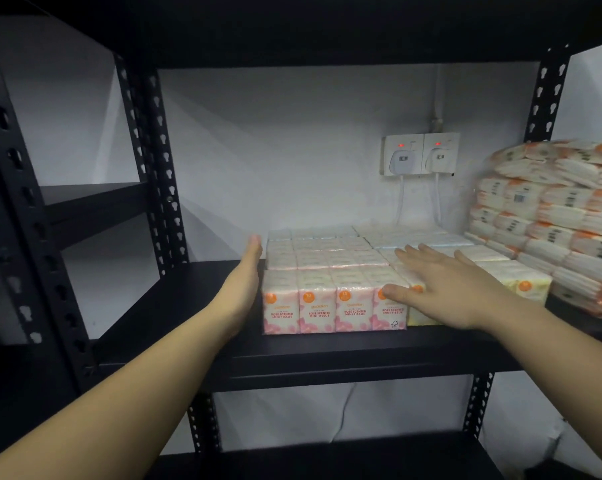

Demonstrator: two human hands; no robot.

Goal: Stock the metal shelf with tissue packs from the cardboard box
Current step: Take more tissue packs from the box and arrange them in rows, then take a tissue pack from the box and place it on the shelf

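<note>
A block of pink rose-scented mini tissue packs [330,292] stands in rows on the black metal shelf [344,351]. Beside it on the right sit pale yellow packs [521,282], with more pale packs behind. My left hand [246,282] is flat and edge-on against the left side of the pink block, fingers straight. My right hand [441,282] lies spread, palm down, over the top where the pink and yellow packs meet, thumb on the front face. Neither hand grips a pack. The cardboard box is not in view.
A tall pile of wrapped orange-and-white tissue bundles [562,216] fills the shelf's right end. Two wall sockets with plugs [421,154] and hanging cords sit behind the packs. Perforated black uprights [161,174] frame the bay; another black rack [85,209] stands at left.
</note>
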